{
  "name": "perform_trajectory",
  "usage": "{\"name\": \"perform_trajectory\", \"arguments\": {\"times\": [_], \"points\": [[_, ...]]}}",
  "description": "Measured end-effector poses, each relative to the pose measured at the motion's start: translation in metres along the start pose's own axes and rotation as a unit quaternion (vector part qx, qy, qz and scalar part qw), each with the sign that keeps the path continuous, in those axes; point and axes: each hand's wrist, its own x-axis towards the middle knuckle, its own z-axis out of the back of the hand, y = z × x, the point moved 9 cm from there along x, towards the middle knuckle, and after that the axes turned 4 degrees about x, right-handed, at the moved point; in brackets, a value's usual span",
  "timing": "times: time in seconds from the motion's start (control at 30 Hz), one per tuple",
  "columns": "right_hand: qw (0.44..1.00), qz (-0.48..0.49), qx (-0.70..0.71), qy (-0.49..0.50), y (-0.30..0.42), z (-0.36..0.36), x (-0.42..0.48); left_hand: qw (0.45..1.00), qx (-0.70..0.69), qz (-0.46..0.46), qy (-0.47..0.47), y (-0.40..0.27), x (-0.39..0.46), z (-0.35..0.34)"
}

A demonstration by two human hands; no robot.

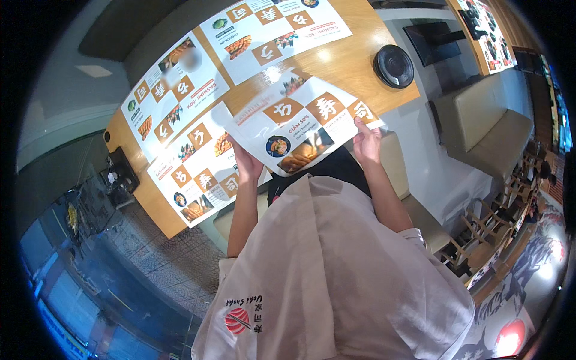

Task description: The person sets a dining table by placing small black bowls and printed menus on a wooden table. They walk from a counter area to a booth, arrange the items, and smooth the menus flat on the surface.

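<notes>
Between both hands I hold a printed paper placemat (300, 121), tilted above the near edge of a wooden table (335, 38). My left hand (246, 161) grips its left side, with most of the fingers hidden beneath the sheet. At the right corner, my right hand (366, 140) pinches the paper with the thumb on top. Under and left of my left hand lies another placemat (204, 173) of the same design. Two more sheets, a far-left placemat (173, 92) and a far-right placemat (270, 38), lie flat across the table.
A stack of black plates (394, 66) stands at the table's right end. On the left edge sits a black tray or holder (122, 171) with small items. Padded bench seats (486, 126) are to the right, and a patterned tile floor (166, 256) shows at lower left.
</notes>
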Motion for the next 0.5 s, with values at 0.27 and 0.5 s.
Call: {"name": "perform_trajectory", "arguments": {"times": [0.27, 0.5], "points": [[0.999, 0.000, -0.018, 0.033, 0.026, 0.024, 0.008, 0.999, 0.037, -0.011, 0.037, -0.011, -0.010, -0.014], [0.994, 0.028, 0.016, 0.105, 0.075, 0.001, -0.014, 0.986, 0.146, -0.073, 0.039, -0.061, -0.031, -0.091]]}}
